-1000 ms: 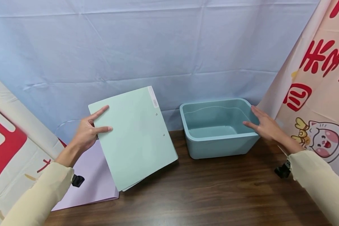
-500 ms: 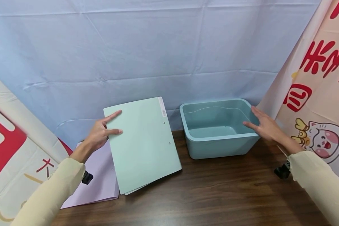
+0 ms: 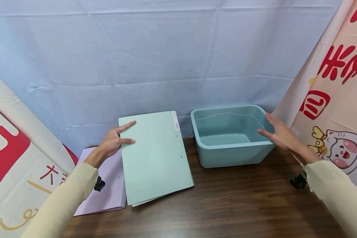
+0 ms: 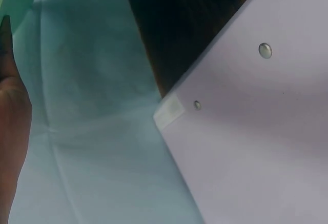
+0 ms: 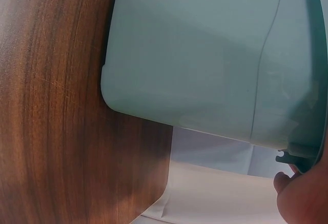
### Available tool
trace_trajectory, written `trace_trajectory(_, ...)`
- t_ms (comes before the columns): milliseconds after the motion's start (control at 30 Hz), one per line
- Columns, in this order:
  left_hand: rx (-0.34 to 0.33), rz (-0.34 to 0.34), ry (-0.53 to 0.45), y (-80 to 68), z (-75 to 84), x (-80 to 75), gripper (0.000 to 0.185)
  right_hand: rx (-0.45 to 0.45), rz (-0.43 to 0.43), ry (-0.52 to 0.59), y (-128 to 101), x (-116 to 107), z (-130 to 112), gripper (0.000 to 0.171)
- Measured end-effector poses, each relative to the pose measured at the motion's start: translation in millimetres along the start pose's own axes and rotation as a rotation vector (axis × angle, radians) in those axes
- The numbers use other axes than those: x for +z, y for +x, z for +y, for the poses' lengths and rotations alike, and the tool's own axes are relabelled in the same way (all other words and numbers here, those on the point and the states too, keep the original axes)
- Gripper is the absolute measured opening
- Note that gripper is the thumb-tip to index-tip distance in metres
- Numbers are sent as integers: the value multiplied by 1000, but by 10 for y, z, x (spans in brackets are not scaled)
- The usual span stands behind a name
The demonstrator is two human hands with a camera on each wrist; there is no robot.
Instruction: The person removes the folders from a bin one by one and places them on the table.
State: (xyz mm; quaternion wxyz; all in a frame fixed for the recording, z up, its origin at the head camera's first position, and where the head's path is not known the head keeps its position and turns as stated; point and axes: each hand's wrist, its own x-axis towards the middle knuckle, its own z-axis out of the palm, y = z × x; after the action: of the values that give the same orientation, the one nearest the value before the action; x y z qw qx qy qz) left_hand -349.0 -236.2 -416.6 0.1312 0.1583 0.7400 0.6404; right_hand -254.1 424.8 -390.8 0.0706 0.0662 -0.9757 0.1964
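In the head view my left hand (image 3: 111, 142) grips the left edge of a pale green file folder (image 3: 156, 158), its thumb and a finger lying across the front cover. The folder's lower end is close to the table, slightly tilted. Whether it touches cannot be told. Two small rivets and a label strip show along its right side. My right hand (image 3: 281, 134) holds the right rim of a teal plastic bin (image 3: 235, 155), thumb over the inside. In the right wrist view fingertips (image 5: 281, 182) show under the bin's rim. Nothing is visible inside the bin.
A lilac file folder (image 3: 110, 185) lies on the brown wooden table (image 3: 214, 205), partly under my left arm and the green folder. Behind hangs a pale blue cloth (image 3: 154, 59). Printed banners (image 3: 342, 99) stand at both sides. A thin line curves along the bin's inner wall.
My left hand has moved right and the green folder with it, lower and more upright, towards the bin. More of the lilac folder's left part is covered by my arm. The right hand stays at the rim.
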Motion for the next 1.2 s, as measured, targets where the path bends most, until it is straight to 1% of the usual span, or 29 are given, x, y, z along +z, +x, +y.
trace_trajectory(100, -15, -13, 9, 66, -79, 11, 92, -1, 6, -1, -1, 4, 10, 93)
trace_trajectory(267, -20, -29, 71, 155, -199, 32, 91, -9, 16, -1, 7, 6, 19, 93)
trace_trajectory(467, -22, -47, 110, 248, -293, 54, 87, -12, 18, 3, 12, -4, 17, 93)
trace_trajectory(533, -40, -49, 119, 268, -313, 58, 86, -10, 15, 5, 6, -9, 16, 93)
trace_trajectory(567, -51, -43, 140, 273, -322, 63, 86, -8, 14, 6, 2, -10, 17, 93)
trace_trajectory(700, -109, -48, 169, 296, -372, 79, 86, -19, 15, 9, -9, -8, 20, 92)
trace_trajectory(800, -133, -65, 155, 320, -418, 88, 87, -33, 18, 8, -10, 3, 24, 91)
trace_trajectory(933, -142, -81, 174, 355, -476, 92, 85, -36, 18, 6, -11, 16, 28, 91)
trace_trajectory(1100, -150, -126, 188, 396, -524, 100, 84, -35, 22, 7, -14, 15, 35, 92)
trace_trajectory(1200, -166, -142, 195, 411, -535, 120, 84, -31, 19, 8, -9, 12, 39, 92)
